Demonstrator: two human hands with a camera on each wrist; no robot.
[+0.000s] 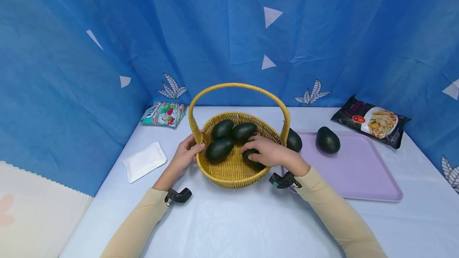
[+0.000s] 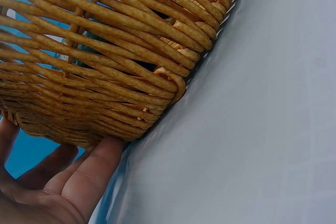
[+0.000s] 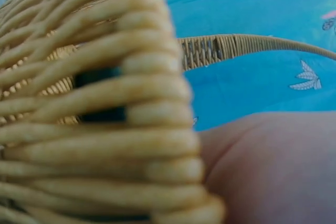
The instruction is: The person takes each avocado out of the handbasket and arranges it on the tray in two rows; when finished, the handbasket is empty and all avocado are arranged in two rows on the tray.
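Observation:
A yellow wicker basket (image 1: 229, 178) with a tall arched handle (image 1: 236, 85) stands in the middle of the table. My left hand (image 1: 186, 152) grips its left side, thumb over the rim; the left wrist view shows fingers (image 2: 94, 174) against the outer weave. Reaching over the right rim, my right hand (image 1: 267, 151) holds a dark green avocado (image 1: 255, 165) low inside the basket, partly covering it. Three more avocados lie to its left: one at the back (image 1: 222, 129), one beside it (image 1: 244, 132) and one in front (image 1: 219, 149). In the right wrist view, the weave hides the fingers.
To the right lies a lilac tray (image 1: 365, 174) with an avocado (image 1: 328, 140) on it. Another avocado (image 1: 294, 141) sits by the tray's left edge, behind the basket handle. Around them are a black noodle packet (image 1: 373, 122), a green snack bag (image 1: 165, 114) and a white packet (image 1: 146, 161).

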